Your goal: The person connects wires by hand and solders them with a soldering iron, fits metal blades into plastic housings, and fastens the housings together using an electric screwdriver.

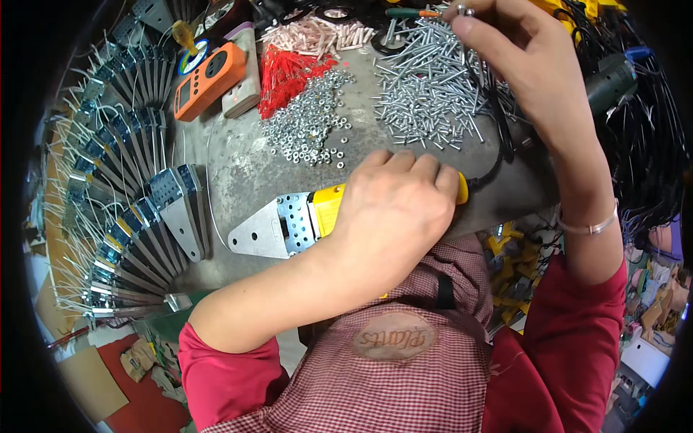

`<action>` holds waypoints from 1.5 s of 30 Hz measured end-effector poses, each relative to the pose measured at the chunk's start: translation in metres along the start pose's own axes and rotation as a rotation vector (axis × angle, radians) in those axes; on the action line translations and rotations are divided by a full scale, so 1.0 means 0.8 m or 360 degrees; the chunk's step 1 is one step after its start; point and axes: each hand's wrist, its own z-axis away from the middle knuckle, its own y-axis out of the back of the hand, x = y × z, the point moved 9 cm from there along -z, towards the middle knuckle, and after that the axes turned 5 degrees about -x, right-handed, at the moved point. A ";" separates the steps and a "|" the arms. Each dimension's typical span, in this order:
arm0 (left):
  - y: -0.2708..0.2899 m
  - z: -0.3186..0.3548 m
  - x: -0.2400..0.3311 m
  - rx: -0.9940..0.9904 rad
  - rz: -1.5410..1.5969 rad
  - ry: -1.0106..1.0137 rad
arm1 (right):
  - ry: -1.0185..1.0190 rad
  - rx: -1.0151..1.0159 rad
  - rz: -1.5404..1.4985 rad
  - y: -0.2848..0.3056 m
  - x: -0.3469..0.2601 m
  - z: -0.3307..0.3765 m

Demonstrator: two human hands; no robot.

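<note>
Apron patch (388,337): nearest of all, an oval brown label sewn on the checked red apron, low centre; its lettering reads upside down from this view.
Left hand (395,209): just beyond the patch, at the near edge of the bench (238,162); the grip is clenched over the yellow handle of the tool, fingers curled across the top and knuckles up.
Yellow-handled tool (292,225): lies flat on the bench, pointing left — a perforated blue-grey collar, then a flat grey metal plate tapering to a rounded tip; a black cord (491,173) leaves the handle on the right.
Stacked plates (126,209): a long fan of like metal plates with white leads, curving along the left side from near to far.
Nuts (310,123): a loose silver heap in mid-bench, beyond the tool.
Screws (429,86): a wider heap of long silver screws, right of the nuts.
Orange meter (209,79): rounded orange case, far left, beside a pale grey block.
Red and pale sleeves (299,54): small tube pieces heaped at the far edge.
Right hand (505,50): far right, raised over the screws — thumb and fingertips pinched on a small silver piece (464,10); a thin bangle (588,227) sits on the forearm.
</note>
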 end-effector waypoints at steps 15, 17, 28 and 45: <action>0.053 0.024 -0.048 0.0265 0.1211 0.0215 | 0.0041 -0.0082 -0.0946 -0.044 -0.002 0.101; 0.076 0.030 -0.038 0.0372 0.1080 0.0039 | 0.0326 -0.0110 -0.0478 -0.045 -0.029 0.104; 0.044 0.060 -0.053 0.0522 0.0553 -0.0008 | 0.0127 0.0358 -0.0168 -0.102 0.002 0.187; 0.018 0.039 -0.030 0.0294 0.0062 -0.0111 | -0.0564 0.0497 -0.1431 -0.160 0.069 0.216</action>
